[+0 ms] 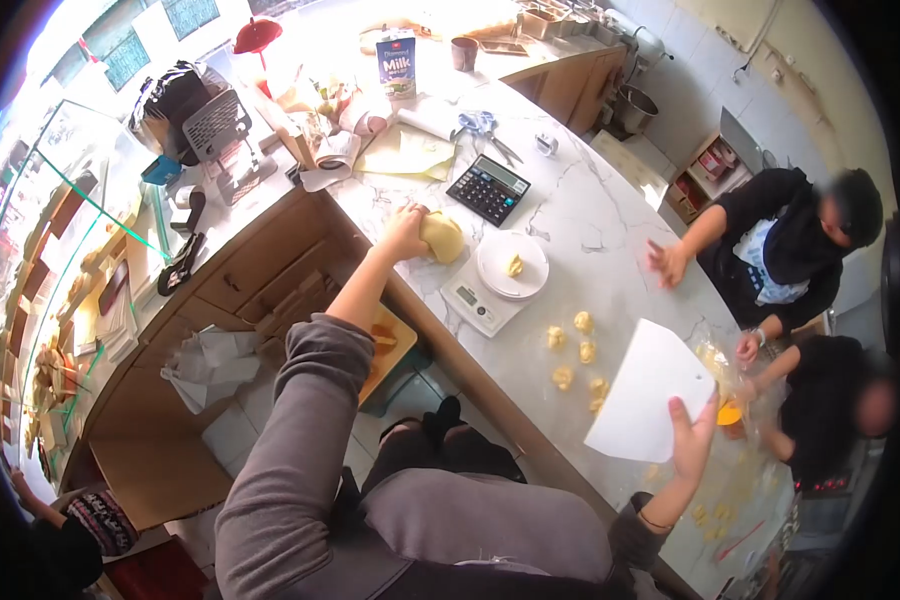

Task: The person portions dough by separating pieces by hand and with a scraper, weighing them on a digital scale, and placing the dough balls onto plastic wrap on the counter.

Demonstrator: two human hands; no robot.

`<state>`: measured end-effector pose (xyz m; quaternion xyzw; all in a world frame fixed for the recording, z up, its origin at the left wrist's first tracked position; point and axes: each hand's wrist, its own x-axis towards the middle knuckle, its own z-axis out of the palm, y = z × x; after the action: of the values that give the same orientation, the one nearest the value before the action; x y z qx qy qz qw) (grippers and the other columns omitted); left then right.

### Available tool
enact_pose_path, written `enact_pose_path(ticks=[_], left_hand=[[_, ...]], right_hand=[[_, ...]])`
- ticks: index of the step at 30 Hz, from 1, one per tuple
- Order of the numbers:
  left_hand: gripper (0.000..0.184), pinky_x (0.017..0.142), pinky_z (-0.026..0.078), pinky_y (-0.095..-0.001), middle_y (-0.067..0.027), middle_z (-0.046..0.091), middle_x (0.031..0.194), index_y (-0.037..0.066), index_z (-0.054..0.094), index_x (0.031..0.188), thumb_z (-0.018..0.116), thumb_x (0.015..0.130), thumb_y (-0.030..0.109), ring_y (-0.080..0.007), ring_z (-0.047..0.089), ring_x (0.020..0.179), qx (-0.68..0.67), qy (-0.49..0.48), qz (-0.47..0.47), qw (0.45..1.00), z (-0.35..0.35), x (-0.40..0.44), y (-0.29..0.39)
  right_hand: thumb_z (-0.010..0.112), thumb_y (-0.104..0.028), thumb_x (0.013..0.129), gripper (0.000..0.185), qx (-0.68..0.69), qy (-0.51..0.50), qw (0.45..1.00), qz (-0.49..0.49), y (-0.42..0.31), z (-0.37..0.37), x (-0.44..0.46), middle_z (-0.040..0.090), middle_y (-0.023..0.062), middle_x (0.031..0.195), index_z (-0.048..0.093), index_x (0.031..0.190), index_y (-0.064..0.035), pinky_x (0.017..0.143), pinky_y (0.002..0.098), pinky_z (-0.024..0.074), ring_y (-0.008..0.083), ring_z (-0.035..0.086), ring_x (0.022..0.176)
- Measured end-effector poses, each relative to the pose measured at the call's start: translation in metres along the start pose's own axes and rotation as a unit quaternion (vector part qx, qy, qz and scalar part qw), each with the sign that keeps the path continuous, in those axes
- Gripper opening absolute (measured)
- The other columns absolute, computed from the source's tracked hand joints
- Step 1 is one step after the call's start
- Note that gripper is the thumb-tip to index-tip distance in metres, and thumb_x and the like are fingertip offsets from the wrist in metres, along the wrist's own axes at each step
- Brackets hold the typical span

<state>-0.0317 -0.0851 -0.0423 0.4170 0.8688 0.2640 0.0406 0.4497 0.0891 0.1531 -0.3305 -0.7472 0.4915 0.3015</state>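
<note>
Head view, dough [442, 237] near counter edge [454, 350], open marble [602, 238] beyond calculator [487, 190]

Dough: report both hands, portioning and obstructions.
Left hand on large dough lump. Right hand gripping white dough scraper. Small dough piece on digital kitchen scale. Scraper blocks view of some marble-patterned counter.

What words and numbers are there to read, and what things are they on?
"Milk": in big white letters on the blue and white carton; the smaller words on it are too blurred to read for sure.
Calculator: its key markings and screen are too small to read.
White scale: its little display is too blurred to read.
White sheet in the right hand: no writing shows.
</note>
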Motion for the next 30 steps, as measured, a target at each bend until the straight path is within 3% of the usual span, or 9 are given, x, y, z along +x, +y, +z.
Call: enact_pose_path(ticks=[2, 5, 8, 9, 12, 13, 17, 24, 30], left_hand=[[0.073, 0.105, 0.027, -0.0397, -0.0169, 0.044, 0.126, 0.006, 0.048, 0.119, 0.074, 0.052, 0.020, -0.0356, 0.030, 0.128, -0.020, -0.026, -0.049, 0.998, -0.001, 0.002, -0.003], [0.087, 0.108, 0.021, -0.0398, -0.0184, 0.036, 0.136, 0.002, 0.043, 0.125, 0.080, 0.049, 0.024, -0.0328, 0.029, 0.130, -0.078, 0.019, -0.036, 0.996, -0.022, -0.005, -0.007], [0.088, 0.107, 0.022, -0.0383, -0.0172, 0.025, 0.141, 0.009, 0.038, 0.132, 0.075, 0.053, 0.024, -0.0308, 0.023, 0.133, -0.248, 0.032, 0.027, 0.968, -0.044, -0.016, -0.032], [0.072, 0.100, 0.034, -0.0374, -0.0167, 0.038, 0.134, 0.009, 0.046, 0.126, 0.075, 0.062, 0.024, -0.0295, 0.040, 0.122, -0.209, 0.069, 0.044, 0.974, -0.043, -0.022, -0.045], [0.056, 0.084, 0.046, -0.0335, -0.0139, 0.052, 0.119, 0.008, 0.054, 0.119, 0.074, 0.070, 0.026, -0.0245, 0.056, 0.101, -0.289, 0.057, -0.136, 0.946, -0.048, -0.037, -0.046], [0.048, 0.071, 0.049, -0.0297, -0.0106, 0.060, 0.103, 0.007, 0.059, 0.113, 0.073, 0.073, 0.028, -0.0191, 0.059, 0.084, -0.254, 0.116, -0.118, 0.953, -0.045, -0.039, -0.044], [0.042, 0.065, 0.050, -0.0281, -0.0112, 0.061, 0.096, 0.004, 0.065, 0.103, 0.076, 0.066, 0.019, -0.0187, 0.062, 0.072, -0.266, 0.108, -0.097, 0.953, -0.036, -0.029, -0.047], [0.032, 0.067, 0.050, -0.0269, -0.0121, 0.064, 0.089, 0.001, 0.067, 0.098, 0.072, 0.066, 0.005, -0.0196, 0.063, 0.071, -0.348, 0.128, -0.138, 0.918, -0.036, -0.039, -0.069], [0.030, 0.068, 0.049, -0.0274, -0.0116, 0.063, 0.087, -0.001, 0.067, 0.094, 0.071, 0.065, 0.003, -0.0193, 0.062, 0.071, -0.274, 0.151, -0.150, 0.938, -0.045, -0.046, -0.071]], right_hand=[[0.063, -0.008, 0.083, 0.047, 0.001, -0.035, 0.999, 0.013, -0.008, 0.029, 0.016, 0.052, 0.0084, 0.112, 0.039, 0.123, 0.0008, 0.091, 0.0286, 0.0373, 0.0161, 0.049, 0.101], [0.061, -0.004, 0.082, 0.045, 0.012, -0.093, 0.996, 0.000, -0.017, 0.083, 0.045, 0.053, 0.0092, 0.110, 0.040, 0.121, 0.0020, 0.089, 0.0286, 0.0391, 0.0162, 0.050, 0.100], [0.059, -0.002, 0.080, 0.048, 0.013, -0.121, 0.993, -0.003, -0.020, 0.148, 0.070, 0.054, 0.0114, 0.107, 0.036, 0.122, 0.0038, 0.086, 0.0299, 0.0426, 0.0166, 0.052, 0.096], [0.059, -0.002, 0.079, 0.050, 0.009, -0.136, 0.991, -0.011, -0.025, 0.172, 0.078, 0.056, 0.0141, 0.106, 0.035, 0.122, 0.0045, 0.084, 0.0310, 0.0439, 0.0189, 0.055, 0.095], [0.059, -0.005, 0.078, 0.054, -0.064, -0.137, 0.980, -0.132, -0.031, 0.255, 0.107, 0.060, 0.0241, 0.097, 0.031, 0.123, 0.0057, 0.077, 0.0369, 0.0477, 0.0323, 0.062, 0.089], [0.058, -0.006, 0.077, 0.055, -0.085, -0.158, 0.976, -0.120, -0.034, 0.284, 0.117, 0.060, 0.0268, 0.093, 0.030, 0.123, 0.0054, 0.074, 0.0396, 0.0481, 0.0377, 0.061, 0.086], [0.059, -0.008, 0.076, 0.057, -0.160, -0.210, 0.959, -0.107, -0.022, 0.374, 0.147, 0.059, 0.0307, 0.088, 0.030, 0.123, 0.0029, 0.071, 0.0455, 0.0480, 0.0451, 0.058, 0.084], [0.056, -0.007, 0.075, 0.057, -0.219, -0.257, 0.931, -0.136, -0.020, 0.421, 0.147, 0.059, 0.0290, 0.074, 0.028, 0.124, 0.0075, 0.063, 0.0476, 0.0480, 0.0443, 0.059, 0.071], [0.054, -0.009, 0.077, 0.065, -0.322, -0.303, 0.894, -0.078, -0.028, 0.451, 0.144, 0.060, 0.0275, 0.075, 0.024, 0.130, 0.0126, 0.064, 0.0455, 0.0496, 0.0399, 0.062, 0.072]])
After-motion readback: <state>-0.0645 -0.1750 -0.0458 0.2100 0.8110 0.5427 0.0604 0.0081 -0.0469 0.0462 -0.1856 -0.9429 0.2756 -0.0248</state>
